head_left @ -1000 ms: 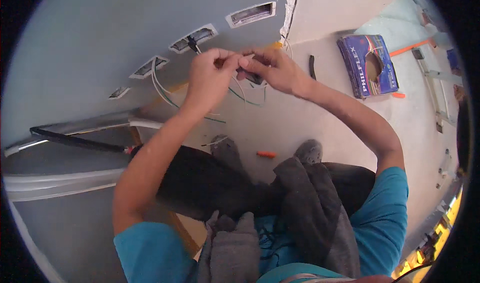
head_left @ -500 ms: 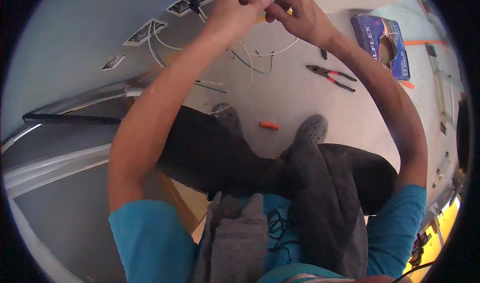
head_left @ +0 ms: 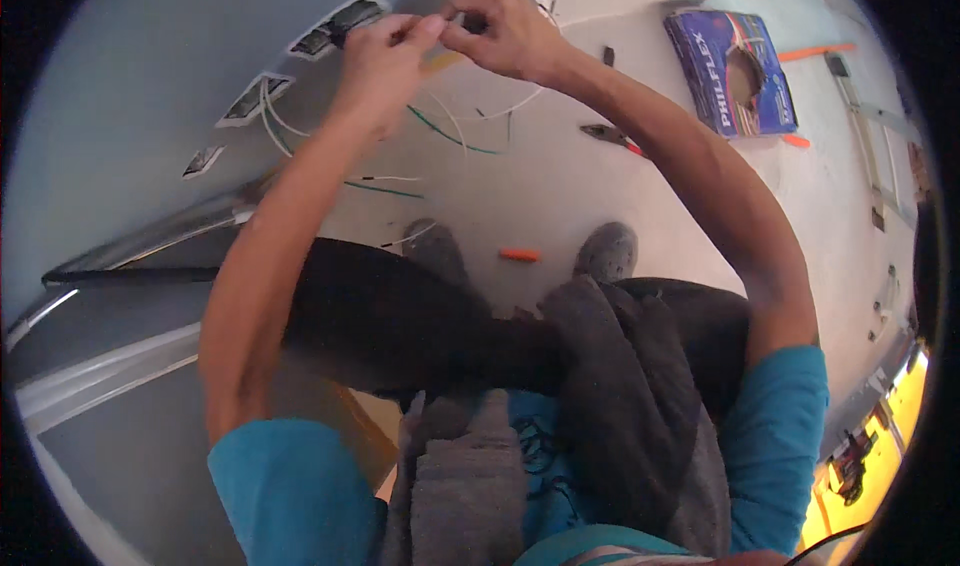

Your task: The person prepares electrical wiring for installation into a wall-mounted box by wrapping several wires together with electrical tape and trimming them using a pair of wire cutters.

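Note:
My left hand (head_left: 385, 58) and my right hand (head_left: 512, 41) meet fingertip to fingertip in front of the wall, both closed in a pinch. Whatever is between the fingers is too small and hidden to make out. Just below them a bit of something yellow (head_left: 442, 62) shows. Near my left hand, a rectangular wall box (head_left: 352, 18) has dark material in its opening. White wires (head_left: 452, 116) and a green wire (head_left: 450, 141) trail over the floor beneath my hands. Another opening (head_left: 258, 100) in the wall has white and green wires coming out.
Pliers (head_left: 606, 136) with red-and-black handles lie on the floor, partly behind my right forearm. Beyond them stands a blue wire box (head_left: 735, 76) with a round hole. A short orange piece (head_left: 519, 255) lies between my grey shoes (head_left: 607, 253). A metal rail (head_left: 180, 231) runs along the left.
In the picture both hands have shifted left and slightly down, still joined at the fingertips. The view has moved too, and my right forearm now covers most of the pliers' handles.

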Available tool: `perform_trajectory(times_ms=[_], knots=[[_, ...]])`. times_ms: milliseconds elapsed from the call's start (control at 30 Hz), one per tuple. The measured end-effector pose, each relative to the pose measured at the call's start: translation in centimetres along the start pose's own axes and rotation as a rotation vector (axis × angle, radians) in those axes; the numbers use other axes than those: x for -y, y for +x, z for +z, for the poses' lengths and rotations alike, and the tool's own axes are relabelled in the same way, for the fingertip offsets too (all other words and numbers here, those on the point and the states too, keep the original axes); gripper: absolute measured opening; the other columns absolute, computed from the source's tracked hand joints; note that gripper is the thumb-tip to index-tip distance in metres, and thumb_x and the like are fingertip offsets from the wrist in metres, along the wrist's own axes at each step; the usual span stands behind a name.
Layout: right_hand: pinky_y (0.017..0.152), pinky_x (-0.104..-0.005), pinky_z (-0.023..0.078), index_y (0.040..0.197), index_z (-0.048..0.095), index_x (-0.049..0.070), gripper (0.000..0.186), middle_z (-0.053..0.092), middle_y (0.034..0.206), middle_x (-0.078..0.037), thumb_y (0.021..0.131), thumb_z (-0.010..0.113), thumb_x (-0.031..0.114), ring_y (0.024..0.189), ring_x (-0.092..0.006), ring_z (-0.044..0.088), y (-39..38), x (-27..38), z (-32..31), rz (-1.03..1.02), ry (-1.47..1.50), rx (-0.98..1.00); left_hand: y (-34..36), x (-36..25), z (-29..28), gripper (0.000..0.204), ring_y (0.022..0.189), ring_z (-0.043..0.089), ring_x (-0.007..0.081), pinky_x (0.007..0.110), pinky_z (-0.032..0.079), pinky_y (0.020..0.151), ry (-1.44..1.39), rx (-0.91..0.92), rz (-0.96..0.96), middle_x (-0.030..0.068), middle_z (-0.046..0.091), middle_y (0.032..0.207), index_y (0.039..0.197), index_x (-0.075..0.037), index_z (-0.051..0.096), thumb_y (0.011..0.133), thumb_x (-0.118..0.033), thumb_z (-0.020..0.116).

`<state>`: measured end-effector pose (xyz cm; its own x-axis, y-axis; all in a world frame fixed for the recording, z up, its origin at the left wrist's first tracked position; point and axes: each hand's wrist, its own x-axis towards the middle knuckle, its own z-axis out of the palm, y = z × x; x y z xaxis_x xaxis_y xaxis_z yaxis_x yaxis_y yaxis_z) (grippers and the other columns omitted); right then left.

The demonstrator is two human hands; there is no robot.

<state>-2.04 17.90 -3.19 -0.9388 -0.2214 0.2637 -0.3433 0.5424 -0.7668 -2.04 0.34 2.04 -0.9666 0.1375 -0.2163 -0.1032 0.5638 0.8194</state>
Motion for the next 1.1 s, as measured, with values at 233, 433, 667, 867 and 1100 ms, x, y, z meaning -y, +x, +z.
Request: perform_trajectory(times_ms=[233, 433, 667, 867, 1100], knots=[[0.075, -0.0412, 0.057, 0.112, 0.073, 0.013, 0.035, 0.075, 0.085, -0.014, 0.095, 0.061, 0.04, 0.078, -0.0271, 0.074, -2.1, -14.7, -2.8, 0.459, -0.252, 0.072, -2.7, -3.6, -0.2, 0.036, 0.072, 0.055, 0.011, 0.028, 0.047, 0.065, 0.033, 0.154, 0.218, 0.0005, 0.064, 0.081, 0.105, 0.0, 0.073, 0.095, -0.035, 0.07], [0.063, -0.0311, 0.05, 0.106, 0.071, 0.008, 0.026, 0.069, 0.074, -0.006, 0.096, 0.063, 0.031, 0.065, -0.0131, 0.064, -3.2, -9.8, -4.4, 0.422, 0.039, 0.11, -2.8, -3.2, -3.6, 0.034, 0.065, 0.052, 0.0068, 0.025, 0.044, 0.06, -0.005, 0.003, 0.061, -0.0002, 0.06, 0.075, 0.098, 0.003, 0.07, 0.094, -0.031, 0.074], [0.063, -0.023, 0.043, 0.112, 0.07, 0.009, 0.029, 0.062, 0.078, 0.002, 0.097, 0.063, 0.032, 0.07, -0.0056, 0.054, -3.7, -15.1, -10.0, 0.65, 0.164, -0.217, -3.4, -2.0, -4.8, 0.029, 0.066, 0.06, 0.0119, 0.027, 0.049, 0.061, -0.094, -0.179, -0.046, 0.0029, 0.065, 0.079, 0.1, -0.001, 0.07, 0.091, -0.028, 0.078], [0.05, -0.0284, 0.043, 0.103, 0.061, -0.002, 0.025, 0.06, 0.071, -0.004, 0.104, 0.056, 0.022, 0.058, -0.0117, 0.054, -4.0, -12.7, -9.7, 0.658, 0.358, -0.103, -4.2, -3.0, -5.8, 0.035, 0.067, 0.06, 0.0124, 0.028, 0.049, 0.061, -0.232, -0.143, -0.278, 0.0018, 0.063, 0.08, 0.113, -0.003, 0.069, 0.091, -0.029, 0.077], [0.06, -0.022, 0.042, 0.101, 0.066, 0.005, 0.02, 0.063, 0.077, 0.001, 0.102, 0.054, 0.021, 0.067, -0.0048, 0.054, -3.8, -9.0, -6.6, 0.432, 0.448, 0.643, -4.6, -1.6, -10.7, 0.04, 0.062, 0.051, 0.0078, 0.024, 0.042, 0.059, -0.328, 0.388, -0.337, -0.0043, 0.059, 0.08, 0.116, -0.005, 0.067, 0.096, -0.04, 0.069]])
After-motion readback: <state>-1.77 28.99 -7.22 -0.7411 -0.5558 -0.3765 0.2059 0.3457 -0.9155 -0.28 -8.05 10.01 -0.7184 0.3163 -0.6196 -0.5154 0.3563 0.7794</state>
